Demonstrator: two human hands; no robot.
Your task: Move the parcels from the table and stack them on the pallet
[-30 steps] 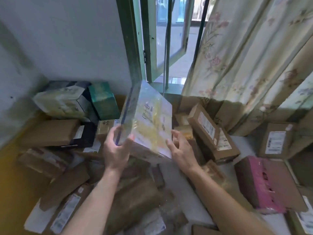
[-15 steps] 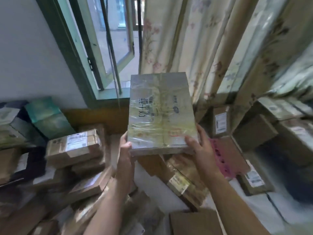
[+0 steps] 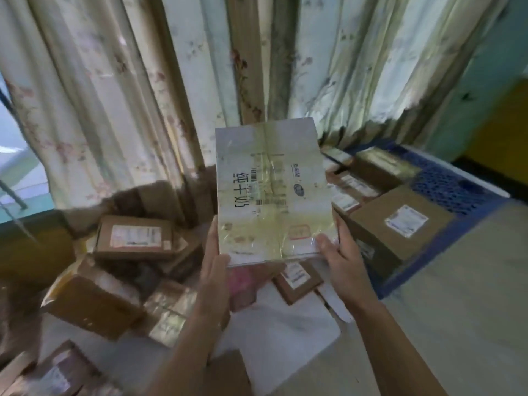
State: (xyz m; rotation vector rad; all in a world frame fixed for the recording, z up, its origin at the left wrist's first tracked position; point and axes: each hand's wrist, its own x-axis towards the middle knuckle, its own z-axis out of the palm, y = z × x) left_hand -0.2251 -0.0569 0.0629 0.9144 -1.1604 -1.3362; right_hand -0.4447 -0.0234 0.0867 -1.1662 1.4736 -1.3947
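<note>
A white taped carton [image 3: 271, 192] with black printed characters is held up in mid-air at the centre of the view. My left hand [image 3: 213, 261] grips its lower left edge. My right hand [image 3: 338, 258] grips its lower right corner, thumb on the top face. To the right lies the blue plastic pallet [image 3: 457, 181], carrying several brown parcels such as a labelled box [image 3: 400, 227]. More brown parcels cover the white table [image 3: 285, 332] at the lower left, among them a labelled box [image 3: 134, 235].
Floral curtains [image 3: 143, 95] hang behind the table and the pallet. A pink parcel [image 3: 243, 281] lies under the carton on the table. Pale floor [image 3: 471, 295] stretches to the right of the table. A yellow and green wall [image 3: 500, 110] stands far right.
The carton has swung right with both hands still on it. The view has turned from the window and the table pile toward the curtains, and the blue pallet has come into sight.
</note>
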